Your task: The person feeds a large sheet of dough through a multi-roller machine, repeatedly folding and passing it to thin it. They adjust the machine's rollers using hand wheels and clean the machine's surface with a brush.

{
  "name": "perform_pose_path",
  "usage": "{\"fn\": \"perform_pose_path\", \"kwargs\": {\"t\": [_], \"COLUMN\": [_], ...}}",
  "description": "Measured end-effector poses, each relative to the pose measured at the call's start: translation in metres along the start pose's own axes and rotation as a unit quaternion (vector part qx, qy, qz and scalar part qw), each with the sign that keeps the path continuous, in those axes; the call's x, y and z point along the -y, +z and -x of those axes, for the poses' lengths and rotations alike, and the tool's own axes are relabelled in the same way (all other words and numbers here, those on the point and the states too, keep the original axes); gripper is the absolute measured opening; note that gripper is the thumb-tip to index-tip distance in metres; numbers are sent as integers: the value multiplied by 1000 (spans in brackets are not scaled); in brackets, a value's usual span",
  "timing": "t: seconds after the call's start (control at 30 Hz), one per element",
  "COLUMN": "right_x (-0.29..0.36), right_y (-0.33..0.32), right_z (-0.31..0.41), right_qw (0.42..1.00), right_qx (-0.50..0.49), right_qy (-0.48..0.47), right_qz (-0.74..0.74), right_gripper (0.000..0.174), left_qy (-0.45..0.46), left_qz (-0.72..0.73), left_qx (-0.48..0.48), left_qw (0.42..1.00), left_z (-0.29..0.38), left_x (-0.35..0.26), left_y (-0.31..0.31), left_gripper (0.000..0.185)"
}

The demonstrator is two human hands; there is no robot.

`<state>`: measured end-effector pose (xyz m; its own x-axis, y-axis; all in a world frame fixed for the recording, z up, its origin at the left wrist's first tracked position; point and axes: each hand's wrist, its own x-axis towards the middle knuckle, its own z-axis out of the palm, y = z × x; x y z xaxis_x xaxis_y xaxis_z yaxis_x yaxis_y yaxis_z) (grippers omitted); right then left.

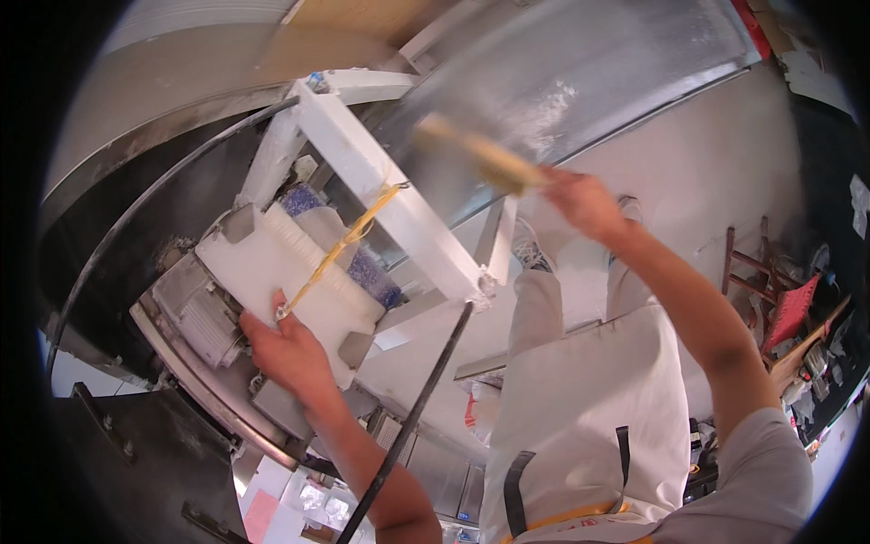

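Observation:
My right hand (pixel 584 204) grips the end of a long brush (pixel 489 156) with a pale wooden back and bristles, blurred by motion above the grey metal surface. At the left, my left hand (pixel 289 347) rests at the edge of a white plastic block or cover (pixel 245 265), its thumb and finger by the lower end of a yellow cord (pixel 346 238). That cord runs up to a white metal frame (pixel 394 190). Whether my left fingers grip the cord or the cover, I cannot tell. Beside the cover lies a speckled blue roller or pad (pixel 370 275).
A dusty metal worktop (pixel 584 75) with white powder spans the top. A motor (pixel 197 313) sits below the white cover. Black hoses or cables (pixel 414 415) cross near my left arm. A red folding stool (pixel 788 313) stands at the right.

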<state>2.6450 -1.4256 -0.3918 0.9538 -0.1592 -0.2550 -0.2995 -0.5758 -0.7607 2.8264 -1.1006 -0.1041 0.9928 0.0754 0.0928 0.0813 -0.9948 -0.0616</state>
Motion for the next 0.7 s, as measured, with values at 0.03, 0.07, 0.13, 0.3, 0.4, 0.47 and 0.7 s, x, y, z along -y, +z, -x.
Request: {"fn": "perform_pose_path", "kwargs": {"t": [0.03,0.07,0.13,0.3,0.4,0.47,0.7], "right_x": [-2,-9,-19,-9,16,11,-57], "right_y": [11,15,17,0,9,1,-50], "right_z": [-3,-5,-7,1,-13,-26,-11], "right_qw": [997,998,995,944,999,999,946], "right_qx": [79,45,-12,-157,-7,17,-288], "right_qy": [-9,-11,-77,240,-28,37,145], "right_qz": [2,40,55,-165,-38,22,-29], "right_gripper": [35,36,37,36,42,40,35], "left_qy": [8,-2,18,-12,5,19,212], "left_qz": [-5,-8,-19,-61,-88,-77,-12], "left_qx": [8,17,-9,-2,7,21,-93], "left_qw": [1000,1000,1000,998,996,997,973], "left_z": [0,0,-1,-1,-2,-2,41], "left_x": [0,0,2,2,-3,-8,-14], "left_y": [3,6,7,10,8,4,-16], "left_gripper": [50,51,52,58,61,57,48]}}
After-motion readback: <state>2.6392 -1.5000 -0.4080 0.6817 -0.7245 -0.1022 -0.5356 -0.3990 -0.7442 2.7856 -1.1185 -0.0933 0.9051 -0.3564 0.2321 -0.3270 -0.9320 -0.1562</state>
